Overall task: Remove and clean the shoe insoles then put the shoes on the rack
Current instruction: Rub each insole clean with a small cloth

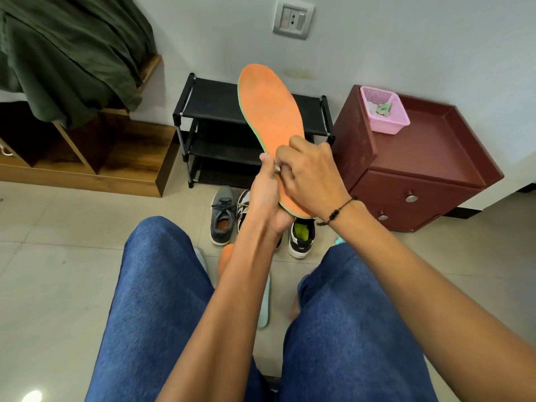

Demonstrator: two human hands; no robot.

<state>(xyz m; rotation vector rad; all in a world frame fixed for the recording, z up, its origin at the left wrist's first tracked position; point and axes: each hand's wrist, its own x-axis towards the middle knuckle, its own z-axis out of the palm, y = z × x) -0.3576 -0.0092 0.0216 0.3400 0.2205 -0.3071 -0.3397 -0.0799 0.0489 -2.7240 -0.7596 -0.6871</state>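
Note:
An orange insole [269, 111] with a green edge stands upright in front of me, toe end up. My left hand [265, 198] grips its heel end from below. My right hand [310, 175] lies over the lower part of its orange face, fingers curled against it. On the floor behind stand a grey shoe [222, 219] and a black-and-white shoe [301, 239] with a yellow-green lining; another shoe is mostly hidden by my left arm. An orange insole [225, 256] and a pale mint insole [265, 303] lie on the floor between my knees. The black shoe rack [214, 111] stands against the wall.
A dark red cabinet [420, 158] with a pink basket [384, 111] on top stands right of the rack. A wooden shelf unit [87, 152] draped with green cloth is at the left. My knees in blue jeans fill the foreground over a tiled floor.

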